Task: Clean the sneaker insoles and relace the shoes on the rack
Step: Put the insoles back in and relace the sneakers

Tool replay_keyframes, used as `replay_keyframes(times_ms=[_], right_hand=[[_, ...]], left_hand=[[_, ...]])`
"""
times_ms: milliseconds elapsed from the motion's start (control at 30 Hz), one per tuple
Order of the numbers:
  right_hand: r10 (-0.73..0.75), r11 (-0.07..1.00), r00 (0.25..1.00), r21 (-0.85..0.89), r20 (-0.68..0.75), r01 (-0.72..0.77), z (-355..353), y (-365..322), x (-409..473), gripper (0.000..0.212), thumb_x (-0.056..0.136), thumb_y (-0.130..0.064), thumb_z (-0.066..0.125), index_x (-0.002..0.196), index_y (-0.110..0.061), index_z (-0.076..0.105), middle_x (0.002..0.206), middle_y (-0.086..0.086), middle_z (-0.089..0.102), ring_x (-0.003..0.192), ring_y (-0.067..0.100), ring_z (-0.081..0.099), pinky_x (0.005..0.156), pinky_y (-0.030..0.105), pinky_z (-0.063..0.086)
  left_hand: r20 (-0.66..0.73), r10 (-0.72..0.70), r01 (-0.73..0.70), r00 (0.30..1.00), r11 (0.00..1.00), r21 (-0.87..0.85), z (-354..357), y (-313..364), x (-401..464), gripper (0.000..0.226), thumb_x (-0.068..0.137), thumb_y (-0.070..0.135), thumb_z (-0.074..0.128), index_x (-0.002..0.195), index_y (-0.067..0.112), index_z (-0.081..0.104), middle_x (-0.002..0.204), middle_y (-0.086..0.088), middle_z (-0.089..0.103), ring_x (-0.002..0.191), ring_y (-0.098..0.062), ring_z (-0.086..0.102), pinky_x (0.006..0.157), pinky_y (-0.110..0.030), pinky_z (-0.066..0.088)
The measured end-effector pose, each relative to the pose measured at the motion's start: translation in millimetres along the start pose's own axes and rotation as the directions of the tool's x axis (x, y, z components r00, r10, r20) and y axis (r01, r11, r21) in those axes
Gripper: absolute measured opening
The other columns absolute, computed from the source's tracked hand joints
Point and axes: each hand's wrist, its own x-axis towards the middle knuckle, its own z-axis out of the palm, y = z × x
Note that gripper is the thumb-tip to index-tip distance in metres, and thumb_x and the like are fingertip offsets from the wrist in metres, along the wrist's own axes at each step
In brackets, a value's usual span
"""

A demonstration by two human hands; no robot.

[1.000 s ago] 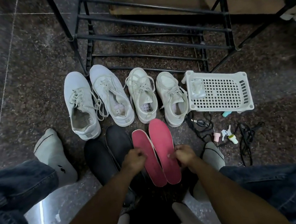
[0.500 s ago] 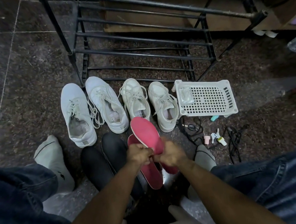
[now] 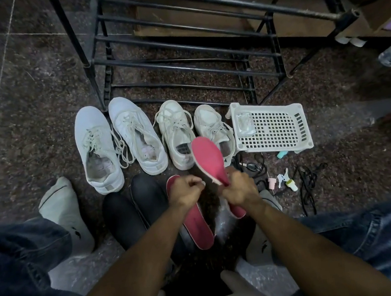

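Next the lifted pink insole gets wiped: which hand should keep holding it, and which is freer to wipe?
Probably the right hand holds: it grips the raised pink insole. The left hand, fingers curled beside its edge, looks freer.

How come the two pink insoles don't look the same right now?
The raised pink insole is gripped in the right hand and tilts up off the floor; the other pink insole lies flat on the floor under the left hand. The raised one is almost fully in view, while the flat one is partly hidden by that hand. Both share the same pink colour and shape.
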Motion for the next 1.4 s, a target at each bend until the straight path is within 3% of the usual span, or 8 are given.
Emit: replay_keyframes(times_ms=[133,233,367,633,800,1000,1100,1400], right_hand=[[-0.035,0.993,0.995,0.112,-0.097,0.046,-24.9,12.5,21.0,0.041,0.081,-0.024,0.067,0.119,-0.019,0.052,0.1,0.005,0.064,0.094,0.028,0.061,0.077,0.028,0.042],[-0.095,0.975,0.993,0.197,-0.077,0.108,-32.4,13.1,35.4,0.044,0.082,-0.02,0.068,0.12,-0.019,0.046,0.099,-0.001,0.058,0.092,0.025,0.059,0.076,0.029,0.042],[-0.134,0.969,0.991,0.212,0.032,0.124,-29.8,3.7,53.7,0.047,0.085,-0.019,0.067,0.123,-0.015,0.039,0.103,0.003,0.055,0.094,0.026,0.056,0.076,0.029,0.038],[-0.054,0.965,0.996,0.262,0.071,0.034,0.6,13.5,31.9,0.047,0.084,-0.032,0.064,0.12,-0.016,0.039,0.107,0.01,0.062,0.094,0.031,0.06,0.077,0.035,0.046],[-0.015,0.916,0.987,0.399,0.158,-0.05,16.6,33.5,-2.4,0.041,0.082,-0.022,0.068,0.116,-0.019,0.046,0.101,0.002,0.059,0.092,0.022,0.055,0.076,0.029,0.041],[0.341,0.487,0.936,0.868,-0.082,-0.101,-0.1,48.9,-0.8,0.042,0.078,-0.003,0.064,0.116,-0.013,0.05,0.105,0.01,0.063,0.097,0.03,0.06,0.086,0.044,0.051],[0.408,0.398,0.913,0.905,-0.03,-0.148,-6.7,52.0,1.8,0.043,0.075,-0.001,0.062,0.115,-0.011,0.051,0.103,0.009,0.062,0.093,0.029,0.058,0.088,0.047,0.05],[0.279,0.483,0.96,0.863,0.01,-0.149,8.7,47.9,3.9,0.024,0.079,-0.001,0.06,0.101,-0.007,0.052,0.089,0.005,0.059,0.08,0.019,0.054,0.069,0.032,0.044]], left_hand=[[0.134,0.349,-0.347,0.928,0.674,0.652,-20.7,12.0,9.1,0.039,0.087,0.028,0.059,0.126,0.026,0.06,0.142,0.001,0.047,0.134,-0.021,0.038,0.108,-0.036,0.035],[0.363,0.28,-0.442,0.889,0.315,0.84,-30.7,21.9,20.0,0.059,0.091,0.033,0.053,0.147,0.032,0.035,0.161,0.001,0.011,0.149,-0.022,0.003,0.118,-0.049,0.009],[0.438,0.106,-0.449,0.893,0.117,0.886,-39.5,32.9,30.2,0.067,0.092,0.031,0.05,0.152,0.031,0.02,0.163,-0.004,-0.003,0.149,-0.026,-0.008,0.118,-0.054,0.001],[0.437,0.113,-0.45,0.893,0.145,0.881,-42.3,27.0,30.0,0.065,0.09,0.028,0.051,0.15,0.03,0.025,0.162,0.0,-0.006,0.149,-0.026,-0.002,0.117,-0.051,0.006],[0.351,0.293,-0.436,0.89,0.314,0.844,-22.2,10.1,17.2,0.049,0.091,0.029,0.049,0.14,0.028,0.044,0.156,0.0,0.024,0.144,-0.022,0.02,0.118,-0.044,0.014],[0.326,0.451,-0.522,0.831,0.433,0.735,19.5,18.7,4.8,0.03,0.095,0.03,0.049,0.121,0.026,0.062,0.133,0.003,0.045,0.125,-0.018,0.041,0.106,-0.036,0.03],[0.359,0.425,-0.523,0.831,0.372,0.767,37.3,30.9,8.4,0.03,0.095,0.033,0.049,0.122,0.028,0.061,0.133,0.003,0.042,0.125,-0.019,0.04,0.104,-0.037,0.031],[0.377,0.246,-0.368,0.893,-0.084,0.926,57.2,46.1,30.6,0.031,0.092,0.027,0.053,0.122,0.025,0.06,0.139,-0.004,0.036,0.126,-0.026,0.035,0.1,-0.044,0.031]])
